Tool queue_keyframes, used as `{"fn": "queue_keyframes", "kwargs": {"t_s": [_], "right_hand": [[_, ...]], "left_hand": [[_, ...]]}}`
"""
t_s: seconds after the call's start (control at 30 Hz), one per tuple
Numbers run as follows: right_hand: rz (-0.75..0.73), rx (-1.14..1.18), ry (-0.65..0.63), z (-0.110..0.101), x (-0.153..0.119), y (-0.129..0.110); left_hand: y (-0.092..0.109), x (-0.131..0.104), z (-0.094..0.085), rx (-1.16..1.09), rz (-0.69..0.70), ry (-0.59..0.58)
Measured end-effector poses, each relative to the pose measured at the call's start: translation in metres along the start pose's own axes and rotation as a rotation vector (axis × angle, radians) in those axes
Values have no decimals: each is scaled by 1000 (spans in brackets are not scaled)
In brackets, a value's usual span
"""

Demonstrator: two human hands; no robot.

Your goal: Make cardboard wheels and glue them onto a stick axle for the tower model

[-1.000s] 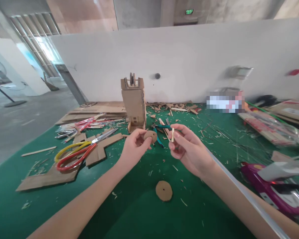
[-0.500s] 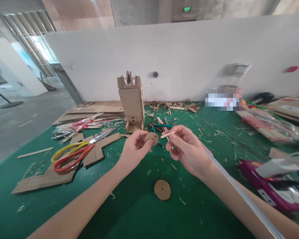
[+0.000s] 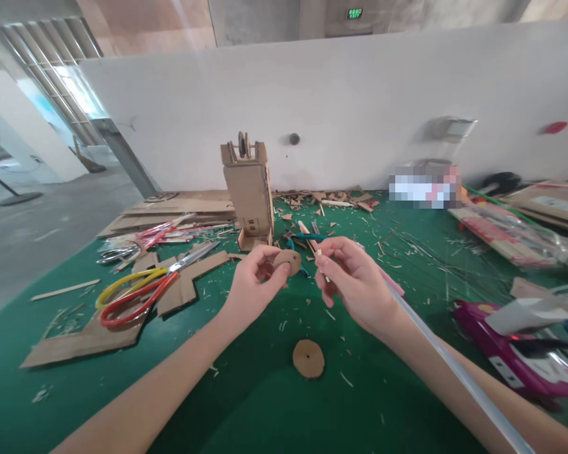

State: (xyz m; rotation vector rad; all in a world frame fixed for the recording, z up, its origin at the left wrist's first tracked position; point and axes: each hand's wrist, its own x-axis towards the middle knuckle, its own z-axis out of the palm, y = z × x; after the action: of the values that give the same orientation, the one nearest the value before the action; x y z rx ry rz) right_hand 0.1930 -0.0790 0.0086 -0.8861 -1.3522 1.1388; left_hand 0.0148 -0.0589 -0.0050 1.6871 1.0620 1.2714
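My left hand [image 3: 258, 274] is closed on a small cardboard disc [image 3: 288, 260], thumb on its near face, with a hole near its upper edge. To its right, my right hand [image 3: 348, 271] pinches thin wooden sticks [image 3: 320, 257], their short pale ends showing between thumb and fingers; how many I cannot tell. A gap separates the sticks from the disc. Below both hands, a second cardboard disc [image 3: 308, 359] with a centre hole lies flat on the green table [image 3: 246, 403]. Behind the hands stands a cardboard tower [image 3: 247, 195] with small wheels on top.
Scissors [image 3: 156, 287] with red and yellow handles lie on cardboard offcuts [image 3: 89, 337] at left. Teal-handled pliers [image 3: 307, 236] sit beyond the hands. A purple power strip [image 3: 515, 353] is at right. Cardboard scraps [image 3: 355, 198] line the white partition [image 3: 341, 94].
In my right hand, the stick that pointed across toward the disc has turned and now stands more upright between the fingers. The left hand keeps its hold on the disc.
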Motion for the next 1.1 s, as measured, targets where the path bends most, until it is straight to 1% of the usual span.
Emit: {"fn": "queue_keyframes", "kwargs": {"t_s": [0.07,0.17,0.27,0.4,0.63,0.8,0.93,1.1], "right_hand": [[-34,-164,3,-1,0,1],[-154,-456,43,-1,0,3],[-257,-612,80,-1,0,5],[-300,-668,115,0,-1,6],[-344,-724,97,0,-2,5],[-421,-787,105,0,-2,4],[-421,-811,110,1,-3,3],[-379,-804,109,0,-2,4]], "left_hand": [[-1,-1,0,30,24,11],[-4,-3,1,76,73,17],[-7,-4,1,114,110,11],[-6,-6,1,149,142,4],[-1,-7,2,218,188,12],[1,-7,3,315,227,25],[-2,-8,4,441,307,56],[-9,-11,4,519,475,73]]}}
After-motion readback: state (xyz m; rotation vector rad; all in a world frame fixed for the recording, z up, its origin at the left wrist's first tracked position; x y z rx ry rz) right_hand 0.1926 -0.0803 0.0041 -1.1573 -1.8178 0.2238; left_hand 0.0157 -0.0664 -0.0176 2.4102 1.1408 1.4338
